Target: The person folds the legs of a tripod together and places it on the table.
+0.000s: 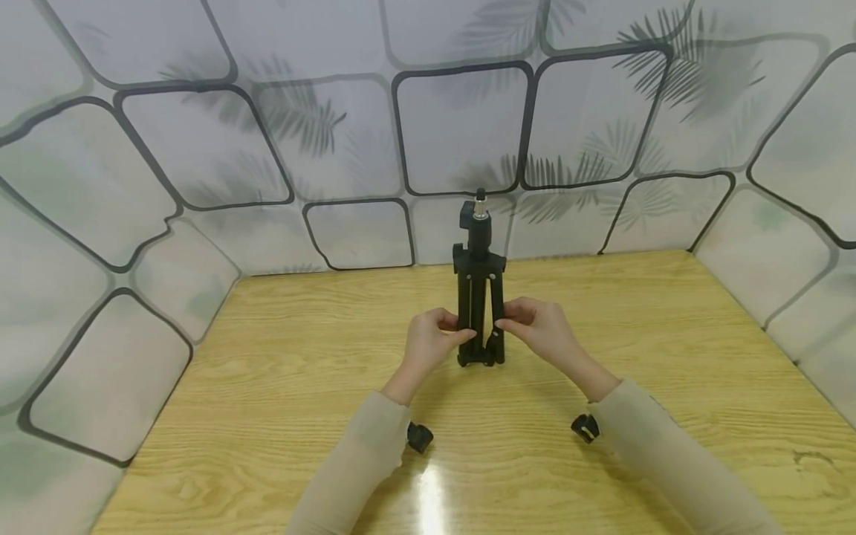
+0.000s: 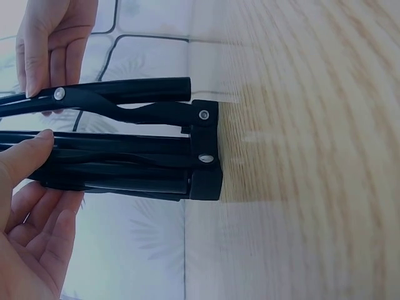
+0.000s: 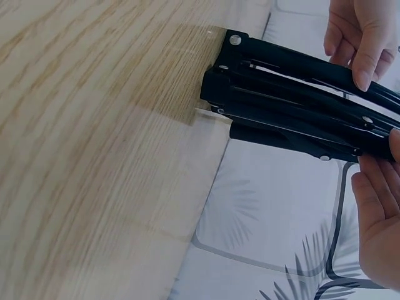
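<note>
Wall (image 1: 461, 126): pale, with dark-outlined panels and grey fronds, behind the tripod (image 1: 478, 297) and to both sides of it.
Tripod: black, upright on the table (image 1: 301, 357) between the two hands, metal tip (image 1: 480, 206) uppermost; its base (image 2: 206, 178) meets the wood.
Legs (image 1: 463, 293): close together, though the right one stands a little out from the base at its foot.
Left hand (image 1: 429, 342): at the tripod's left, thumb in front and fingers behind, pinching that side.
Right hand (image 1: 545, 331): at the tripod's right, pinching the right leg between thumb and fingers.
Handling: legs like these are probably best moved evenly, base kept flat, fingertips clear of the hinged braces (image 2: 144, 114); a one-sided tug could tip the lot.
Sleeves (image 1: 361, 461): beige, coming from the tripod's near side, a black mount (image 1: 420, 438) at each wrist.
Table: yellowish wood grain all round the tripod, with glare (image 1: 431, 498) on the near side.
</note>
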`<action>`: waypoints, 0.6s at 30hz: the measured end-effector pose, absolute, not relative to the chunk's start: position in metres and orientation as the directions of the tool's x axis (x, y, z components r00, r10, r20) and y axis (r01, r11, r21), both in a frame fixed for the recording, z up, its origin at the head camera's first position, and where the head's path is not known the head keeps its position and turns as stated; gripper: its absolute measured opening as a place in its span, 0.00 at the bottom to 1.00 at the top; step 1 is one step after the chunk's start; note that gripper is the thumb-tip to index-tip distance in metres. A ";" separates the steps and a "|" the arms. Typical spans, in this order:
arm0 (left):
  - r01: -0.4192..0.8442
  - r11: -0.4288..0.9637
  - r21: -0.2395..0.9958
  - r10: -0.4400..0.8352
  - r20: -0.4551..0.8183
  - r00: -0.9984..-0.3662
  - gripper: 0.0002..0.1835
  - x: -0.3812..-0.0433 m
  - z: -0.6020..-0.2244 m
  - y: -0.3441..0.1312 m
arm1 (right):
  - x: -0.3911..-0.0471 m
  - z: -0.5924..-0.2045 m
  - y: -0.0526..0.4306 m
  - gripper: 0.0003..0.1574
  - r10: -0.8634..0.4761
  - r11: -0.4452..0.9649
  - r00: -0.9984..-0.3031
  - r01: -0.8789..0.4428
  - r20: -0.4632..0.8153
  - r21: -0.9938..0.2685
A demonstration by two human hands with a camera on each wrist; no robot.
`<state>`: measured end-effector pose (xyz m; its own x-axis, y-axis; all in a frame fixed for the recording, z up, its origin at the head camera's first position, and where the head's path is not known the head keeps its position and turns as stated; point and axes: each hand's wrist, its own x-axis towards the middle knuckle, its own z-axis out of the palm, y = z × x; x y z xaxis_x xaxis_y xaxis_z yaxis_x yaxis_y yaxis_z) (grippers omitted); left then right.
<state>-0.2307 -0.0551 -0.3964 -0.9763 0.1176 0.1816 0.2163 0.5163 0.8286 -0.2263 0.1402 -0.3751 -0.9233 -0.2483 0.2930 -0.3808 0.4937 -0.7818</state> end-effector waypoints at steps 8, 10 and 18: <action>0.228 0.516 0.826 0.117 0.195 -0.974 0.12 -0.231 -0.397 -0.055 | -0.229 -0.378 0.138 0.12 -0.239 0.470 -0.921 -0.387 0.308 -0.794; 0.229 0.515 0.826 0.113 0.199 -0.973 0.11 -0.231 -0.397 -0.055 | -0.230 -0.378 0.137 0.12 -0.239 0.468 -0.918 -0.395 0.317 -0.791; 0.233 0.510 0.828 0.115 0.202 -0.973 0.11 -0.231 -0.397 -0.054 | -0.233 -0.380 0.135 0.11 -0.242 0.460 -0.914 -0.403 0.325 -0.791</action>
